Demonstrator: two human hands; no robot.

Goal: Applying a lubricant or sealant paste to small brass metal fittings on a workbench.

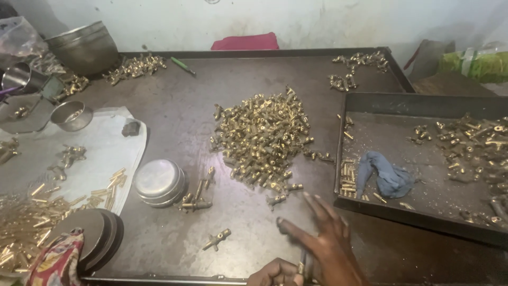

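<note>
Right hand [323,238] is hovering open, fingers spread, grasping nothing, just below the brass pile [262,140] on the table [180,106]; the nearest fittings are lying up and left of its fingertips. Left hand [275,273] is curling below it, grip unclear.

Whitewashed wall [317,21] behind dark metal worktable [180,106].

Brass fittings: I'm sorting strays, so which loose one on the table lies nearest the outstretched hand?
The lone brass fitting lying by itself left of the right hand; the others sit in the big pile or beside the steel bowl.
</note>
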